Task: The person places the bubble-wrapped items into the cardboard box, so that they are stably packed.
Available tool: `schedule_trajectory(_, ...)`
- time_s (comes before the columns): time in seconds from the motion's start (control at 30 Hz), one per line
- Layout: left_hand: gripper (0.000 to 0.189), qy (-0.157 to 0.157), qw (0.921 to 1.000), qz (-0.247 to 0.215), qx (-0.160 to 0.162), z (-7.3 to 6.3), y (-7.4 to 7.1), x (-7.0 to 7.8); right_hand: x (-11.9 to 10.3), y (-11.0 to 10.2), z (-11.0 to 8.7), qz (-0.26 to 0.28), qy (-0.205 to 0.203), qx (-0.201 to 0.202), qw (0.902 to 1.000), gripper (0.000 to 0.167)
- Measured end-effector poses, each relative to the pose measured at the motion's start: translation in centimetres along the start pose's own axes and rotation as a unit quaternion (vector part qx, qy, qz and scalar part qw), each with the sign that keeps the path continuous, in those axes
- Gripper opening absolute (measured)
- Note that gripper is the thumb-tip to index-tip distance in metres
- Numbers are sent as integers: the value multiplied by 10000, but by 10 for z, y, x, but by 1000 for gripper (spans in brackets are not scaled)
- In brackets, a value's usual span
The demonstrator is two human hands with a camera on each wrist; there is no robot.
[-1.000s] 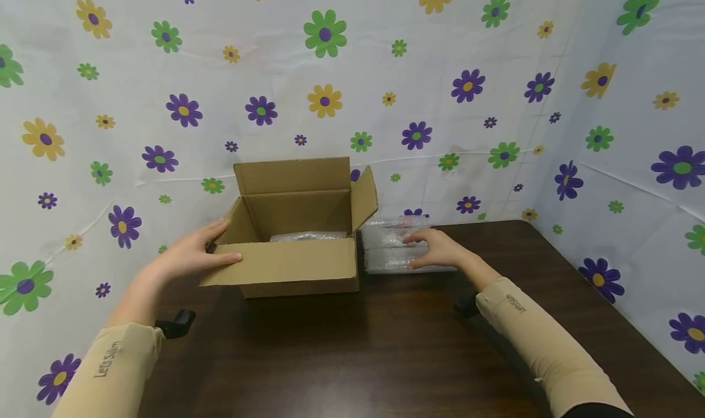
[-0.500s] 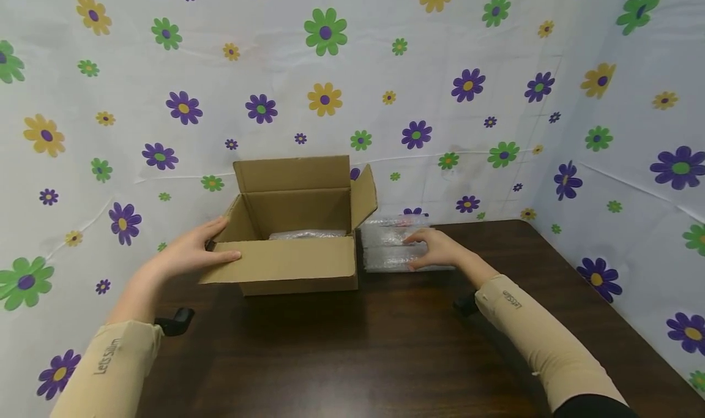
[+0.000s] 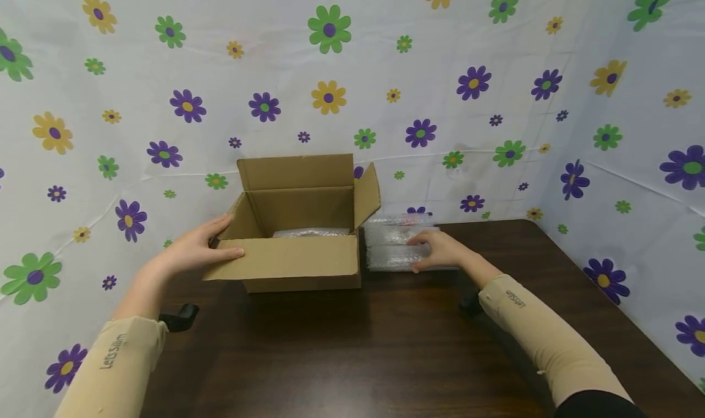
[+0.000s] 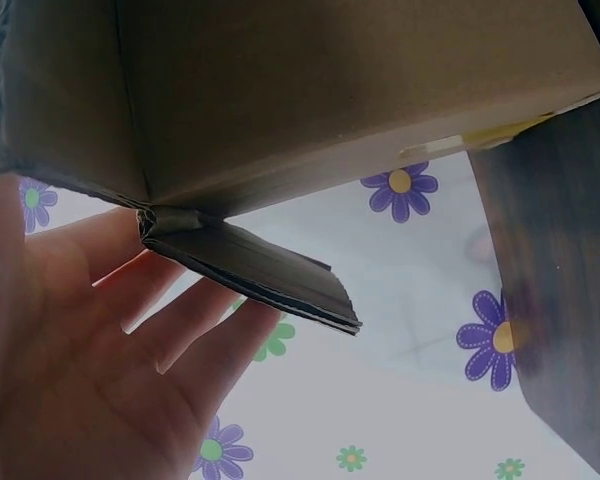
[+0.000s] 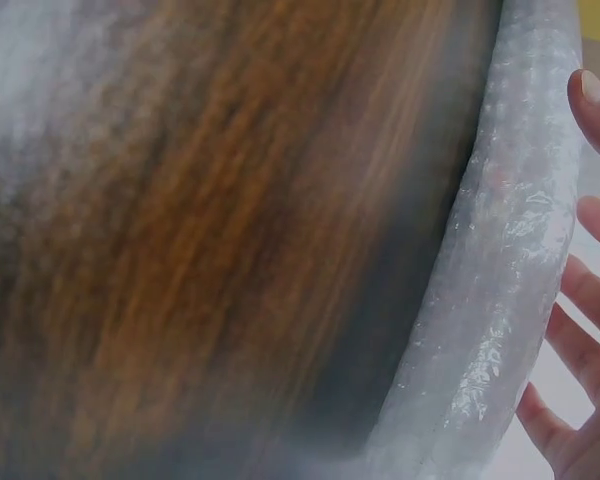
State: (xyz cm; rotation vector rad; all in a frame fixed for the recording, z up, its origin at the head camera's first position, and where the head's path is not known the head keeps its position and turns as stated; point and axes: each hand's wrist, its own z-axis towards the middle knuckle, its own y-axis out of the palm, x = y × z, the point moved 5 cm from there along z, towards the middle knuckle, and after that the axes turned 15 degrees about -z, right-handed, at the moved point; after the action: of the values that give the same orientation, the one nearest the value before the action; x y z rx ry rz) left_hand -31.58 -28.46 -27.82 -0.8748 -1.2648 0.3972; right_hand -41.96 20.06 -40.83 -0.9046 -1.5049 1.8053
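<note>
An open cardboard box [image 3: 302, 283] stands near the back wall with its flaps up or folded outward. A bubble-wrapped package [image 3: 311, 232] shows inside it. My left hand [image 3: 190, 246] holds the box's left front corner, thumb over the front flap. In the left wrist view, the fingers [image 4: 195, 320] lie against a folded side flap [image 4: 270, 265]. To the right of the box are several bubble-wrapped packages [image 3: 385, 256]. My right hand [image 3: 440, 250] is at the nearest ones, thumb and fingers spread apart. The right wrist view has its fingertips along the edge of a bubble-wrapped package [image 5: 490, 260].
A dark wooden table [image 3: 352, 350] carries everything. A white cloth with printed flowers [image 3: 330, 112] hangs close behind the box and along the right side. The box's right flap [image 3: 366, 194] leans out towards the wrapped packages.
Both hands keep their places on the box and at the wrapped packages. The head view has shifted slightly; nothing else has visibly moved.
</note>
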Motion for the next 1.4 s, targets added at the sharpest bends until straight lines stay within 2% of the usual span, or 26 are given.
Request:
schedule_trajectory(0.5, 95, -51, 10000, -18, -4, 0, -1, -2, -5, 4, 4, -261, 46, -24, 9996, 66)
schedule_trajectory(1.2, 94, -44, 10000, -59, 38, 1, -1, -4, -12, 9, 2, -382, -299, 5, 9988, 69)
schedule_trajectory(1.4, 94, -26, 10000, -41, 43, -1, -1, -4, -14, 8, 1, -382, -335, 11, 9987, 65)
